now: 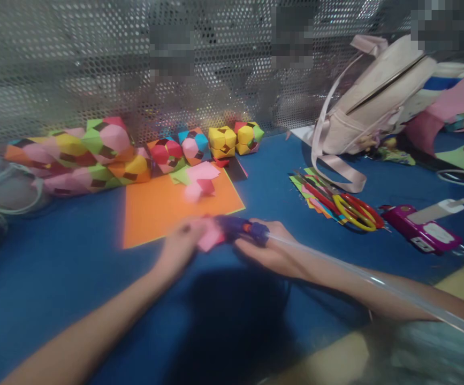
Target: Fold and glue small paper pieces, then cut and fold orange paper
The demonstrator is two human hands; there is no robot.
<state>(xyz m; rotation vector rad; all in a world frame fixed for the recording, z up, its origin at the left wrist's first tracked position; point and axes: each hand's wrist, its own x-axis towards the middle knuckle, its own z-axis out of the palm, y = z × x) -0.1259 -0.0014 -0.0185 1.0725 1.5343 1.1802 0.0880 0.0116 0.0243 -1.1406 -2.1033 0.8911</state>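
My left hand point(183, 239) is closed on a pink folded paper piece point(211, 237), over the front edge of an orange sheet point(151, 206). From the right, my right hand point(269, 248) grips a dark blue glue gun point(240, 227) with a long clear glue stick point(360, 274) sticking out of its back toward the lower right. The gun's front end meets the pink piece; motion blur hides the exact contact. Loose pink and green folded pieces point(197, 174) lie on the orange sheet's far part.
Folded paper balls point(221, 141) line the perforated metal panel point(215, 91), with a joined cluster point(91, 155) at left. Scissors point(356, 210) on coloured paper, a purple power strip point(424, 230) and a pale backpack point(360, 101) are at right on the blue surface point(267, 182).
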